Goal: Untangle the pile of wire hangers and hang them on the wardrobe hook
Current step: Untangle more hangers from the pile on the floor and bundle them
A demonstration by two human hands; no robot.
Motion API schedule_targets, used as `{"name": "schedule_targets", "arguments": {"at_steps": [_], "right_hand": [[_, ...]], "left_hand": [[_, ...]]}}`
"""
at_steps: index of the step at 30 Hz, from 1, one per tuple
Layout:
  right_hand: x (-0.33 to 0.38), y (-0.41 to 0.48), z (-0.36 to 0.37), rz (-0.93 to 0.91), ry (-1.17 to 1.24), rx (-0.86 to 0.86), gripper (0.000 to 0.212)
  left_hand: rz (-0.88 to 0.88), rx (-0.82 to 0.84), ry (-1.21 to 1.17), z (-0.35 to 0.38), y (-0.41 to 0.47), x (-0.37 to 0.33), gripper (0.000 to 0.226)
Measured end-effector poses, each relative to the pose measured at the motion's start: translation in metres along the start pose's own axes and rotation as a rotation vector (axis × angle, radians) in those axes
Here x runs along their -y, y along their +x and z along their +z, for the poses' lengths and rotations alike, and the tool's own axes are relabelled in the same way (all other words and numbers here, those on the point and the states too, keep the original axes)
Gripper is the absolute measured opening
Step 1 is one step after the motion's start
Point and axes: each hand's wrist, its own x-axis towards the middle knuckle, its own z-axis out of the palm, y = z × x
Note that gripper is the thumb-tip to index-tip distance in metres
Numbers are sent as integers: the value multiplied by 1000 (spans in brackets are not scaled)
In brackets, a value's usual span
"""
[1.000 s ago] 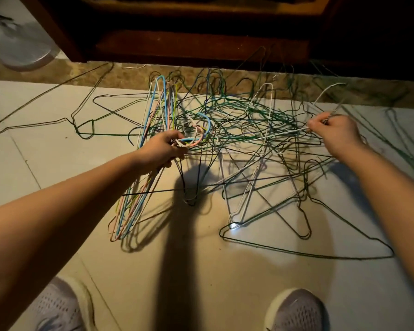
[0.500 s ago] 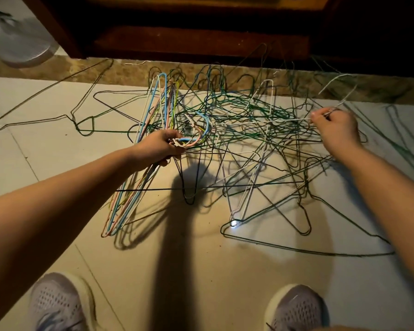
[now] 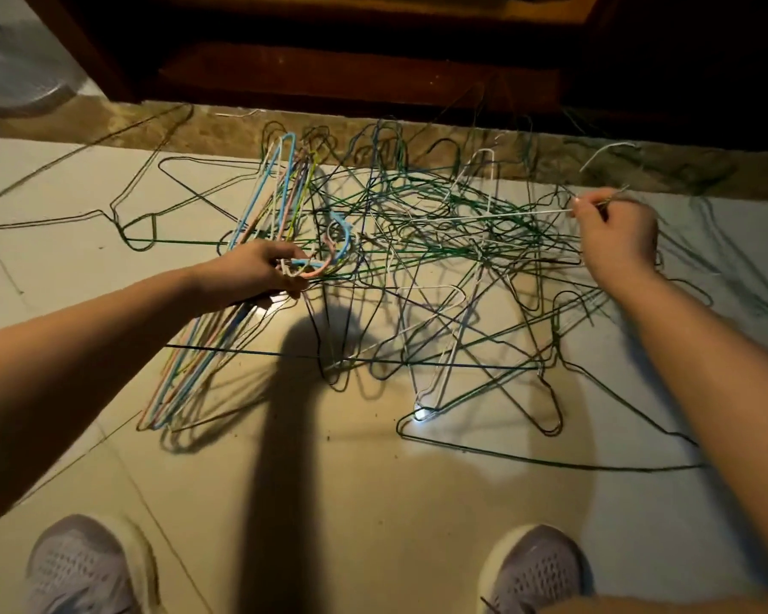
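left shoe (image 3: 81, 569): on tiled floor (image 3: 351, 502); well below-left of tangled pile (image 3: 440, 250)
left hand (image 3: 258, 272): at pile's left edge; fingers curled round hook ends of coloured bundle (image 3: 187, 370)
coloured bundle: pastel wire hangers stacked together; touching pile's left side
tangled pile: mostly green wire hangers, interlocked; lying on floor
wardrobe (image 3: 351, 73): dark wood; just beyond pile's far edge
white hanger (image 3: 506, 213): straight wire across pile's upper right; runs into right hand (image 3: 617, 241)
right hand: at pile's right edge; thumb and fingertips pinching white hanger; other fingers curled
right shoe (image 3: 533, 573): well below pile
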Motion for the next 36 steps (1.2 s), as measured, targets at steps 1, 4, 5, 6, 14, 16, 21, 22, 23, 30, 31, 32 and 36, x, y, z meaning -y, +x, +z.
{"name": "schedule_targets", "arguments": {"at_steps": [1,4,5,6,14,16,21,22,23,30,31,32,36], "right_hand": [[1,0,-1,2,0,-3,27],[-1,1,-2,22,23,65,26],[-1,1,-2,42,43,106,25],[-1,1,-2,65,72,160,22],[-6,-7,2,79,164,404,23],[-6,-7,1,67,182,425,22],[-7,-12,3,48,262,485,20],[-10,-11,4,46,274,486,23],[-12,-12,3,45,278,481,25],[-1,-28,12,-17,194,654,8],[3,-25,11,-12,166,712,11],[7,-21,11,-5,124,799,16],[24,-8,10,92,-10,1192,48]], "left_hand": [[2,3,9,-2,0,2,16],[5,-11,33,-5,3,6,17],[8,-21,42,-3,4,6,17],[10,-32,49,-1,5,6,19],[16,-67,-18,5,7,2,23],[17,-68,-12,5,5,1,23],[14,-85,-40,8,6,-4,24],[9,-91,-47,9,7,-5,25],[4,-93,-54,10,7,-5,25],[-13,-45,-109,16,6,-12,25],[-17,-50,-117,17,6,-13,27],[-20,-53,-122,18,6,-13,26],[-16,-54,-111,18,8,-11,23]]}}
